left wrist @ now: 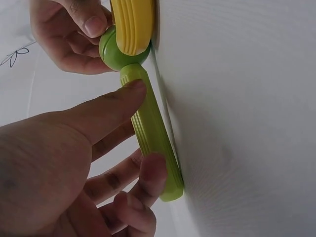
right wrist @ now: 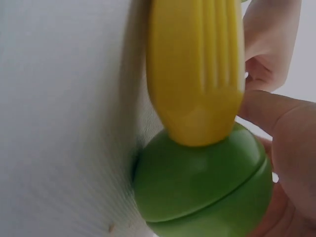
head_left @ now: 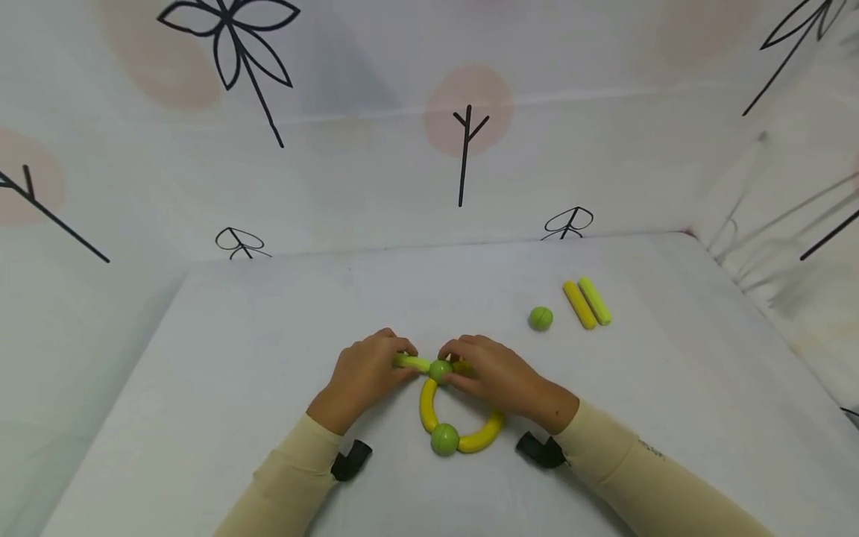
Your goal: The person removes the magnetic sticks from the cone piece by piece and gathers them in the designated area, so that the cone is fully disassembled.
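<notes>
- Left hand (head_left: 365, 373) grasps green rod (left wrist: 153, 148), which meets green ball (head_left: 440, 370).
- Right hand (head_left: 496, 377) pinches that ball.
- Spare ball (head_left: 540, 318) lies far right.

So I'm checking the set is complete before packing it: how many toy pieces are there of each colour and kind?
Green balls: 3
Green sticks: 2
Yellow straight stick: 1
Yellow curved pieces: 2
Yellow piece mostly hidden under the right hand, shape unclear: 1
Total: 9
</notes>
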`<action>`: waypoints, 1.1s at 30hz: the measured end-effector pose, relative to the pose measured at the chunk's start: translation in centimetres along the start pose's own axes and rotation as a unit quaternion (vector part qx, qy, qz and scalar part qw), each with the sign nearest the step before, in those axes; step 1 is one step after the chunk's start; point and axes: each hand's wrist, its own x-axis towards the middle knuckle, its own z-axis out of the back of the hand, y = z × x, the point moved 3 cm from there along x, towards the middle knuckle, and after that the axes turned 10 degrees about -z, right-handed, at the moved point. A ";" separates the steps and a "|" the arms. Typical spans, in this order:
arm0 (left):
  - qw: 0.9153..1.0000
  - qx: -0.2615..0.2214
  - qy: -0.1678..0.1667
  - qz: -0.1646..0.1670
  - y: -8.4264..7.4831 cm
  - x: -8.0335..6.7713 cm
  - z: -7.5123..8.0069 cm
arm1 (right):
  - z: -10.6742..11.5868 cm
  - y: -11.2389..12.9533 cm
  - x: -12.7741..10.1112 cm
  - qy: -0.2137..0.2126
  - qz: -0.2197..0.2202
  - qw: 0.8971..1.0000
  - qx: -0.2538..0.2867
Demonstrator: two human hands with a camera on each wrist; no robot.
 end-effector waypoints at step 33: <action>1.000 -0.024 -0.002 0.002 0.2 0.1 -0.5 | -0.1 0.2 -0.1 -0.006 -0.014 1.000 -0.013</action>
